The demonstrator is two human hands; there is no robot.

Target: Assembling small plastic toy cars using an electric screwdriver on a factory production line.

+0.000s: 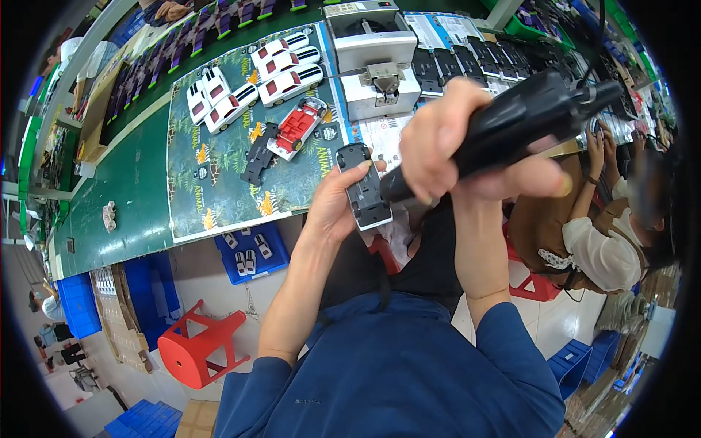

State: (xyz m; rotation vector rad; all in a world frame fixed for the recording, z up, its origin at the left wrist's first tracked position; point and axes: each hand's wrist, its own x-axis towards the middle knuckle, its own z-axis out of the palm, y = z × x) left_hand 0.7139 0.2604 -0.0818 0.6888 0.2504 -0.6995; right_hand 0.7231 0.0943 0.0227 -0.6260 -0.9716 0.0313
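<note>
Above green workbench (139, 182), left hand (332, 208) pinches toy-car chassis (364, 187); right hand (467, 157) grips screwdriver (511, 124) against it.

The toy car chassis (364, 191) was dark grey-black, as was the electric screwdriver (511, 125). White toy cars (290, 82) bore dark stripes and red windows; one car body (298, 125) was red with white. The mat (219, 175) showed green foliage (with yellow-orange animals). The stool (198, 349) was red.
</note>
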